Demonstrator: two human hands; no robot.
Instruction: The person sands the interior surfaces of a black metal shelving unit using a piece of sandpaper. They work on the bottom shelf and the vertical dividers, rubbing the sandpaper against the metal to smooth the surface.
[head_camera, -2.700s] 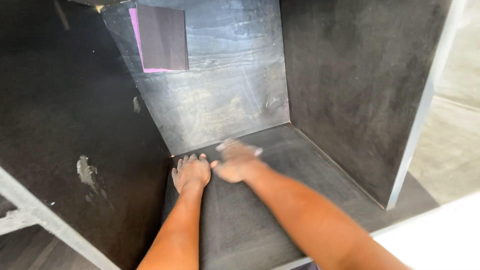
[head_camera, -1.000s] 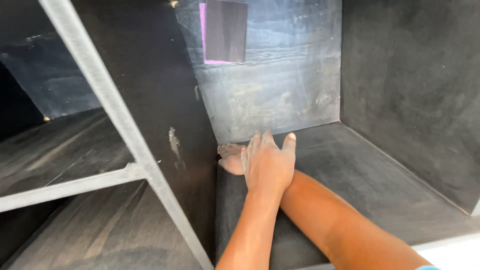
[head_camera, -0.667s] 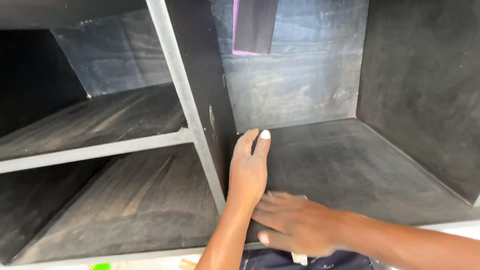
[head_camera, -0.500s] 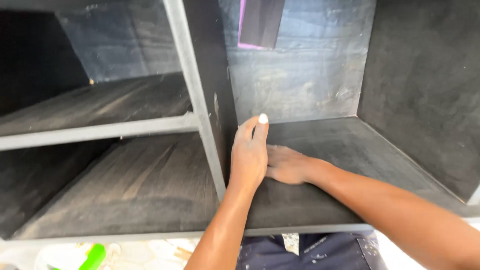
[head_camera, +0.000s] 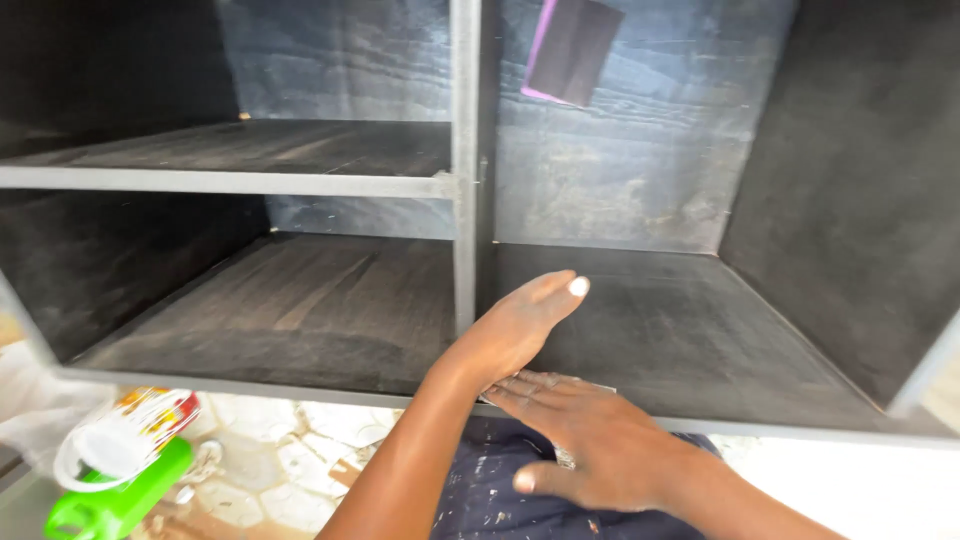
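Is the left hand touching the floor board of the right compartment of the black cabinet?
Touching. In the head view the left hand lies on its edge against the floor board beside the upright divider, with no gap under it.

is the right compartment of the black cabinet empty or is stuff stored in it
Empty of stored things: the right compartment's floor is bare dark wood, with only the left hand lying flat on it. A dark sheet hangs on its back wall.

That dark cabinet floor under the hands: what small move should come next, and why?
Probably slide the right hand forward from the front edge. The left hand lies flat beside the upright divider, and the right compartment's floor stretches dusty grey beyond both.
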